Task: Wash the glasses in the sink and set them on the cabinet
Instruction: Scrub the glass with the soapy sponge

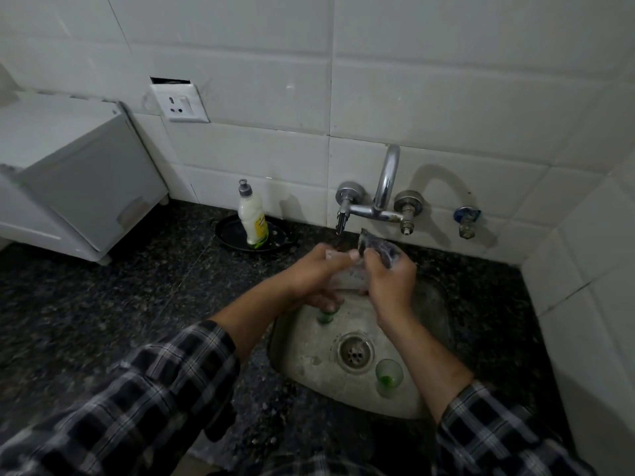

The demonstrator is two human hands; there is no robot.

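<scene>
My left hand (pixel 318 271) grips a clear glass (pixel 347 278) lying sideways over the steel sink (pixel 302 359). My right hand (pixel 390 281) holds a dark scrubbing pad (pixel 379 249) against the glass's far end, just below the tap spout (pixel 340 223). Two small green-bottomed glasses stand in the basin: one (pixel 324 316) partly hidden under my left hand, another (pixel 388 376) upright to the right of the drain (pixel 355 352).
A dish-soap bottle (pixel 252 218) stands on a black plate (pixel 281 238) on the dark granite counter (pixel 103 297) left of the tap. A white cabinet-like unit (pixel 79 187) sits at the far left. A tiled wall corner (pixel 584 269) closes off the right.
</scene>
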